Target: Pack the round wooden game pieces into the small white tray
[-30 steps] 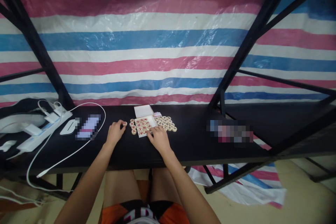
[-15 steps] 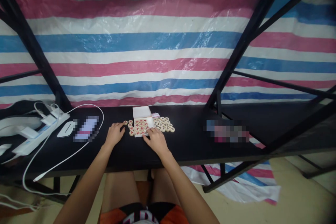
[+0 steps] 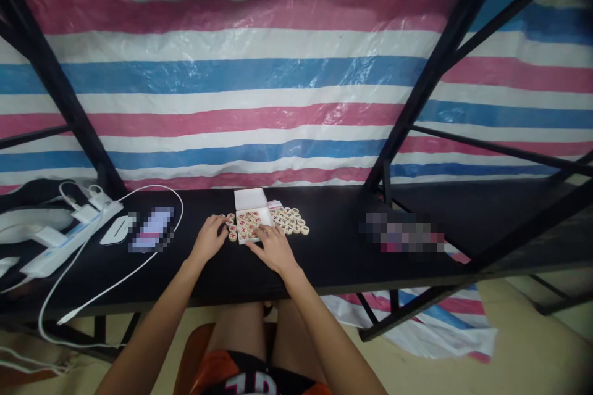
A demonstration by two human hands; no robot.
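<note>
Left hand (image 3: 209,239): rested on black desk (image 3: 333,253), fingers curled loosely beside loose round wooden chess discs (image 3: 231,226); grip unclear. Right hand (image 3: 273,248): fingers spread, tips on small white square tray (image 3: 252,224) of red-marked discs. Further pile of black-marked discs (image 3: 290,220) lay just right of the tray.

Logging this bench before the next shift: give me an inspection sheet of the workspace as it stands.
Surface: black table, dark top.
Job's things: small white box holding red-marked round pieces; its lid lies behind it; loose pieces to its right, a few to its left.
Clutter: white mouse, blurred item.
Grips: left hand by the left pieces; right hand at the box's front edge; grasp unclear.
Cables: white power strip with a trailing white cable.
Surroundings: striped tarp, black frame bars.
</note>
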